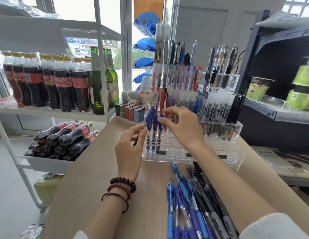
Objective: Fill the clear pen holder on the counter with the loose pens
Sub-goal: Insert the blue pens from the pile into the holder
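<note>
While your left hand (129, 152) pinches a blue pen (135, 141) between thumb and curled fingers, your right hand (183, 130) closes thumb and forefinger on the top of one of the standing pens (152, 130).

Item: standing pens, blue, upright at the front left of the clear pen holder (184, 153), a tiered rack at the far side of the counter (91, 169).
Item: loose pens (193, 204), blue and black, heaped on the counter beside your right forearm.
Item: bead bracelets (123, 186) on your left wrist.
Room: white shelf at left with cola bottles (46, 80) and green bottles (98, 80); lighters (131, 112) near the holder's left end; noodle cups (257, 87) on a dark shelf at right.
Hard to make out: the pen tops under your right fingers are blurred; the loose heap is cut off by the bottom edge.
</note>
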